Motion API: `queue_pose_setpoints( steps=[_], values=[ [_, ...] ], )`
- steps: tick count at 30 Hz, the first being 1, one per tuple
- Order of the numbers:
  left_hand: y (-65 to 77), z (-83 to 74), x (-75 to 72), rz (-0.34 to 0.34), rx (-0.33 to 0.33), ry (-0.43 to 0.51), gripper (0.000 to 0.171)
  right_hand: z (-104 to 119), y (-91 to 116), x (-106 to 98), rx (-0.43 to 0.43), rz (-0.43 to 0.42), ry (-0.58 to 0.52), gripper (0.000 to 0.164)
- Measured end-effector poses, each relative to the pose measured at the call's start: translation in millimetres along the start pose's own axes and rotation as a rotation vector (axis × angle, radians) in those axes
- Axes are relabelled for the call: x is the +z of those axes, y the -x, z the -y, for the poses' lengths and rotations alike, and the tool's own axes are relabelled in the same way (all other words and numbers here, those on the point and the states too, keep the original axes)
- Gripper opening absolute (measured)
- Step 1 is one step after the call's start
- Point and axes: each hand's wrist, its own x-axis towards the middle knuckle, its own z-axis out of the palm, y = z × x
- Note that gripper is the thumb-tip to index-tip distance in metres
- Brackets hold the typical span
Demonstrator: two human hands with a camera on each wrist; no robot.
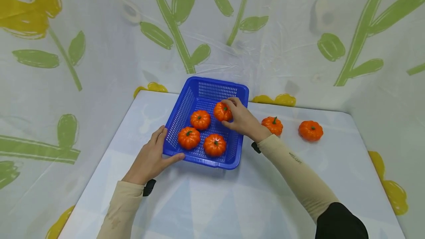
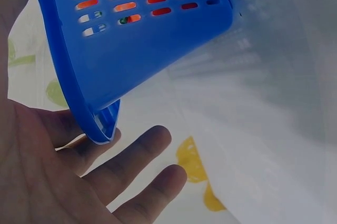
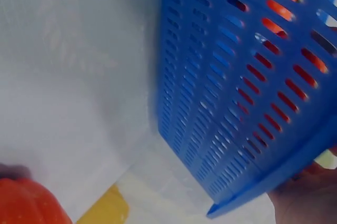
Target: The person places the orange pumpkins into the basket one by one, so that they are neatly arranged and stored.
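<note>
A blue plastic basket (image 1: 239, 154) with slotted walls sits on the table, slightly turned. Inside it my right hand (image 1: 240, 115) holds a small orange pumpkin (image 1: 221, 112) between thumb and fingers, near the right wall. Three more pumpkins lie in the basket: one (image 1: 200, 120) in the middle, one (image 1: 189, 138) at the left and one (image 1: 214, 145) at the front. At the near left corner, my left hand (image 1: 151, 158) rests against the basket, thumb on the front rim and fingers fairly straight along the left side. In the right wrist view, the basket wall (image 3: 210, 92) hides most of the right hand.
Two pumpkins stand on the table right of the basket, a nearer one (image 1: 273, 125) partly behind the right forearm and another (image 1: 310, 131) farther right. The white table (image 1: 212, 202) meets a flower-printed curtain (image 1: 285, 47) at the back.
</note>
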Motion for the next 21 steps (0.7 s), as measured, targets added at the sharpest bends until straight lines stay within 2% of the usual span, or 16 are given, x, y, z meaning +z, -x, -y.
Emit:
queue_pose_setpoints(
  steps=[4,7,12,21],
  values=[
    [0.2,0.5,0.6,0.002,0.002,-0.001,0.119,0,-1,6,-0.01,0.05,0.055,0.072],
    [0.6,0.7,0.8,0.007,-0.001,0.0,0.119,0,-1,9,-0.019,0.075,0.136,0.07],
    [0.3,0.7,0.2,0.003,0.0,-0.001,0.119,1,-5,12,-0.045,0.1,0.249,0.07],
    [-1.2,-1.6,-0.5,0.004,0.004,0.001,0.117,1,-9,14,-0.054,0.145,0.383,0.068]
  ],
)
